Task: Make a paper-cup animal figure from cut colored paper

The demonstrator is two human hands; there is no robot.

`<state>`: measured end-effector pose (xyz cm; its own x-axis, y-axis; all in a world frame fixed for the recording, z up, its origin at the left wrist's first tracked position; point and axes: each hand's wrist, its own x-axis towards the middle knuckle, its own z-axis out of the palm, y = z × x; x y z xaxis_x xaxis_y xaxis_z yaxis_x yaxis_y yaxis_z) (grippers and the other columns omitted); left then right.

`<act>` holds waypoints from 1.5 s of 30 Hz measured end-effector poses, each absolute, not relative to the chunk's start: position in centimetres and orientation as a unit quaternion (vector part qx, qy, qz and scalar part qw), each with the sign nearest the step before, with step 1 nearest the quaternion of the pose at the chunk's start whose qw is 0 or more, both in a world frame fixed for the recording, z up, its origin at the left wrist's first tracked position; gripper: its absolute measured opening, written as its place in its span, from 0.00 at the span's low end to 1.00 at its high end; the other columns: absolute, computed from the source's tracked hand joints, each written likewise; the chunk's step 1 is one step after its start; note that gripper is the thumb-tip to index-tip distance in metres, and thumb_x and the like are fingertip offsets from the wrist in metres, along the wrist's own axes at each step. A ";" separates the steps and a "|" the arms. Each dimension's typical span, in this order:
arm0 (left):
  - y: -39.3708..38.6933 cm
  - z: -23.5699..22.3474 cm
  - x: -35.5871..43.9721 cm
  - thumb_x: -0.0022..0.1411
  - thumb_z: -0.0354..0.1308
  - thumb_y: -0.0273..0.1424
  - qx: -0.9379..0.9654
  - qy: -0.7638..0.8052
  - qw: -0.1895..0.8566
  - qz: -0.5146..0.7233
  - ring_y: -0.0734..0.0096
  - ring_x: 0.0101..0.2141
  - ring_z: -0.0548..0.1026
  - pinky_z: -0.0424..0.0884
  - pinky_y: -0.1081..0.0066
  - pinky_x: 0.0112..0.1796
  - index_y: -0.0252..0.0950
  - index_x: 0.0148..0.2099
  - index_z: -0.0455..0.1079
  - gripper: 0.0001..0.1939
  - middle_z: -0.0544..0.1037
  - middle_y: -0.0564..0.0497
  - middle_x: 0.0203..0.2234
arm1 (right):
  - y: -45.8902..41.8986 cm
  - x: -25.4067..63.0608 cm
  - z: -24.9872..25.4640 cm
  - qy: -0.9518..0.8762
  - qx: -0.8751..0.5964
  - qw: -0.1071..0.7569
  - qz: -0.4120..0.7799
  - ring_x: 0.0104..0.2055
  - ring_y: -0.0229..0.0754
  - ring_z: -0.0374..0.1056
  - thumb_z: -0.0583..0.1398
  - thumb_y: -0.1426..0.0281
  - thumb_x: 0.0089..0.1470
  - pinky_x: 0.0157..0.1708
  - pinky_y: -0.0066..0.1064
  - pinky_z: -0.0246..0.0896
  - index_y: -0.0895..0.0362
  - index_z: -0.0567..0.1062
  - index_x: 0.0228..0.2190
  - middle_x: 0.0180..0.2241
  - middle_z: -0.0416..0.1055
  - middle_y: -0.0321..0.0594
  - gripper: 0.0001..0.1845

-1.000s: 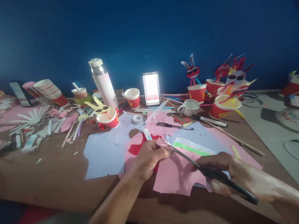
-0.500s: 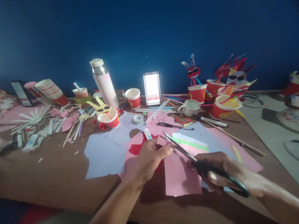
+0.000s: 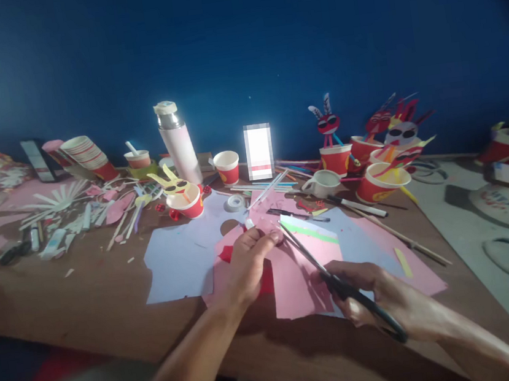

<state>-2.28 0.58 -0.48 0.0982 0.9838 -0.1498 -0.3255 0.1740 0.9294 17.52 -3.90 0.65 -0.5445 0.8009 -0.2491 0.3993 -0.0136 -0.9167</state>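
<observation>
My right hand [image 3: 373, 290] is wrapped round the black handles of a pair of scissors [image 3: 306, 252], whose blades point up and left. The blade tips are close to my left fingertips, at the upper left edge of a pink paper piece [image 3: 298, 287]. With thumb and fingers closed, my left hand [image 3: 249, 264] pinches that edge. A green stripe [image 3: 313, 233] runs across the top of the paper. Beneath my left hand lie more pink paper and a red piece [image 3: 266, 277], partly covered. What exactly sits between the left fingertips is too small to make out.
Bluish-white sheets [image 3: 177, 265] lie on the brown table. Behind them are a tape roll [image 3: 236, 202], a black pen [image 3: 289, 214], a cup [image 3: 323, 183] and a thermos [image 3: 179, 147]. Red paper cups [image 3: 377, 185] with paper figures stand right; paper scraps [image 3: 113, 211] lie left.
Both hands, the scissors and the pink paper have shifted slightly left, the paper also a little up. The scissors' handle loop looks narrower than before.
</observation>
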 end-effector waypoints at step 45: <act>0.1 -0.6 -2.9 0.50 0.60 0.32 0.429 0.432 0.671 0.423 0.82 0.18 0.54 0.47 0.75 0.20 0.32 0.24 0.68 0.08 0.64 0.57 0.15 | -3.8 17.4 0.4 -0.652 -0.396 0.218 0.609 0.17 0.31 0.55 0.55 0.48 0.49 0.17 0.24 0.50 0.61 0.70 0.35 0.21 0.60 0.33 0.27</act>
<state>-2.89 0.05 -0.59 0.2694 0.9385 -0.2158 -0.1975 0.2732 0.9415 17.43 -3.83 0.41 -0.5909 0.7820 -0.1984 0.2512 -0.0554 -0.9664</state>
